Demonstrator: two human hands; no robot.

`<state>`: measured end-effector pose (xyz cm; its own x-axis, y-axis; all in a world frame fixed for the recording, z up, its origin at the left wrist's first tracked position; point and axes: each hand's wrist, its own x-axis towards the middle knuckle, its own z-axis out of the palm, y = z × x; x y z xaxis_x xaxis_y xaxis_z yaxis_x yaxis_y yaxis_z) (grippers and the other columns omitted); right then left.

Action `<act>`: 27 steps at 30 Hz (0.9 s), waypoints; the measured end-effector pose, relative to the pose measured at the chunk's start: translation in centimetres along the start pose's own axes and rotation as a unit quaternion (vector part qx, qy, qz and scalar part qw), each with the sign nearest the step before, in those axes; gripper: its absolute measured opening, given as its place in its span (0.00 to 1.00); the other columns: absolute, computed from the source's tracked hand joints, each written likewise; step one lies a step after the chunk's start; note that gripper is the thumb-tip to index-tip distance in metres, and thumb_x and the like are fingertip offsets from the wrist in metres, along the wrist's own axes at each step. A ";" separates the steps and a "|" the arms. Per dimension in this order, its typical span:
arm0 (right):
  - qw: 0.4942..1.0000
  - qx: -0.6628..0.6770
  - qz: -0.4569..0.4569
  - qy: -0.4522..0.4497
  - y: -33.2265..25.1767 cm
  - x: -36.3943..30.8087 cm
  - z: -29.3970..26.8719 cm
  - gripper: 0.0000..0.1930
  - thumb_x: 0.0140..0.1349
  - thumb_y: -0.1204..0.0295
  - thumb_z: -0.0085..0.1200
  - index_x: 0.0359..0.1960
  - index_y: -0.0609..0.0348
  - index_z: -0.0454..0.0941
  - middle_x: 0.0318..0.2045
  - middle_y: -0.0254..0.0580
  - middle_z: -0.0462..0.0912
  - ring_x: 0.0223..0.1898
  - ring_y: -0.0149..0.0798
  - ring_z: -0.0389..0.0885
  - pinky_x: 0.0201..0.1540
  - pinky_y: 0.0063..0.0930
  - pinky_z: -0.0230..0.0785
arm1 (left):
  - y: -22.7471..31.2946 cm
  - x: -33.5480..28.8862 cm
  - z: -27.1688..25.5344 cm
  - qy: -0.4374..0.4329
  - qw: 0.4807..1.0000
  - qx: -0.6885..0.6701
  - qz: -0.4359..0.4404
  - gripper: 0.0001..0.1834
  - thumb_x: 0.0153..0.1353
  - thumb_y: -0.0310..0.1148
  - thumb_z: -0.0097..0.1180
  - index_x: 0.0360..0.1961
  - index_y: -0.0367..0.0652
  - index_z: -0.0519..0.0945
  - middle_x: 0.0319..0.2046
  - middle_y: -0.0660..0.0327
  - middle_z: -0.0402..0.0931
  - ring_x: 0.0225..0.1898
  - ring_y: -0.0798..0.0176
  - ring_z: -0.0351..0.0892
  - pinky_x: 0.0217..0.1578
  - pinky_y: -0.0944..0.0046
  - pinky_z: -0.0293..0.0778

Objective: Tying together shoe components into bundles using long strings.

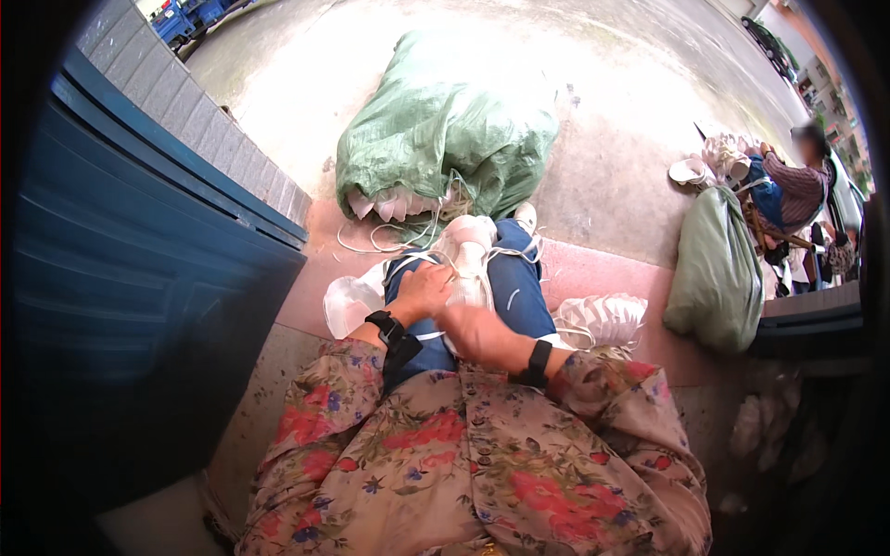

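A stack of nested white shell-like pieces (468,259) lies between my knees, over my blue trousers. My left hand (426,289) is bent against its left side, the fingertips closed on a white piece whose exact kind I cannot make out. Close beside it, my right hand (477,332) is smeared by motion across the near end of the stack, and its fingers do not show clearly. White cords (513,250) run over both legs and around the stack. A loose translucent white piece (349,306) is by my left leg.
Ahead stands a big green woven sack (445,139) with white pieces at its mouth. Another nested white stack (603,320) lies right of my legs. A second green sack (718,269) and a seated person (788,190) are farther right. A blue door (139,278) flanks the left.
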<state>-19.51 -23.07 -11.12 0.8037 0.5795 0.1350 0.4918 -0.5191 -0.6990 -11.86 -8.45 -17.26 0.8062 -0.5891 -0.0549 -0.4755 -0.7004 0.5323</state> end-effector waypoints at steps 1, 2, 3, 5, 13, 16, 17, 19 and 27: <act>0.993 -0.010 0.093 0.066 1.9 0.0 0.4 0.10 0.51 0.73 0.48 0.34 0.61 0.67 0.24 0.51 0.74 0.30 0.52 0.75 0.30 0.40 0.68 | 0.7 0.1 -0.7 -0.006 1.000 0.018 0.005 0.10 0.52 0.37 0.46 0.35 0.47 0.72 0.33 0.61 0.74 0.40 0.55 0.71 0.33 0.52 0.66; 0.974 -0.017 0.185 0.129 3.6 0.1 0.6 0.09 0.51 0.72 0.49 0.34 0.61 0.68 0.23 0.52 0.75 0.29 0.52 0.75 0.30 0.40 0.68 | 1.0 0.0 -0.8 -0.010 1.000 0.022 0.004 0.10 0.52 0.37 0.46 0.35 0.47 0.72 0.33 0.61 0.74 0.40 0.55 0.71 0.33 0.52 0.66; 0.974 -0.050 0.162 0.149 4.6 0.0 0.3 0.08 0.53 0.70 0.48 0.31 0.61 0.70 0.22 0.52 0.76 0.28 0.53 0.76 0.28 0.41 0.67 | 1.3 0.1 -0.8 0.001 1.000 0.024 0.005 0.09 0.53 0.36 0.46 0.35 0.47 0.72 0.33 0.61 0.74 0.40 0.54 0.71 0.33 0.53 0.66; 0.976 -0.071 0.162 0.130 5.6 0.3 1.3 0.07 0.53 0.70 0.47 0.29 0.61 0.70 0.23 0.51 0.76 0.28 0.52 0.76 0.28 0.41 0.68 | 1.7 0.2 -1.1 -0.003 0.999 0.037 -0.007 0.08 0.54 0.34 0.46 0.34 0.46 0.72 0.33 0.59 0.74 0.40 0.53 0.71 0.33 0.54 0.67; 0.946 -0.270 0.148 0.100 5.7 1.9 2.6 0.03 0.51 0.74 0.45 0.25 0.58 0.72 0.21 0.41 0.75 0.25 0.42 0.77 0.24 0.30 0.70 | 1.9 0.4 -0.8 0.050 0.998 -0.028 -0.008 0.09 0.53 0.32 0.48 0.33 0.44 0.77 0.30 0.58 0.76 0.36 0.52 0.73 0.34 0.57 0.69; 0.937 -0.304 0.155 0.076 6.1 2.1 2.8 0.04 0.51 0.73 0.45 0.26 0.58 0.71 0.22 0.41 0.75 0.24 0.42 0.77 0.24 0.29 0.69 | 2.3 0.3 -0.7 0.070 0.997 -0.030 -0.018 0.09 0.52 0.32 0.49 0.34 0.44 0.77 0.30 0.58 0.77 0.36 0.52 0.73 0.35 0.57 0.69; 0.951 -0.265 0.145 0.072 6.6 2.0 2.5 0.04 0.51 0.72 0.45 0.25 0.58 0.71 0.21 0.41 0.76 0.24 0.41 0.77 0.23 0.30 0.68 | 2.3 0.2 -0.6 0.054 0.997 -0.044 -0.035 0.10 0.51 0.32 0.51 0.36 0.45 0.77 0.34 0.58 0.76 0.39 0.52 0.72 0.38 0.58 0.68; 0.970 -0.213 0.097 0.067 6.8 1.3 0.9 0.06 0.53 0.71 0.44 0.25 0.59 0.71 0.21 0.43 0.77 0.23 0.42 0.77 0.23 0.36 0.66 | 3.0 -0.5 -0.5 0.094 0.995 -0.016 -0.012 0.11 0.50 0.31 0.53 0.36 0.46 0.77 0.37 0.59 0.74 0.41 0.52 0.70 0.40 0.58 0.67; 0.975 0.118 0.169 0.081 3.5 -4.5 -4.4 0.08 0.59 0.70 0.43 0.30 0.63 0.70 0.24 0.47 0.75 0.27 0.45 0.74 0.33 0.32 0.64 | 6.3 -0.1 -2.6 0.069 0.978 -0.033 0.192 0.09 0.45 0.28 0.59 0.30 0.42 0.77 0.26 0.60 0.72 0.33 0.58 0.70 0.32 0.63 0.67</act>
<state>-19.94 -30.26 -11.02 0.9584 0.2834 -0.0350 0.1142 -0.4928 -0.8626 -14.03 -11.70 -11.67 0.6144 -0.7402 0.2732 -0.7329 -0.4072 0.5450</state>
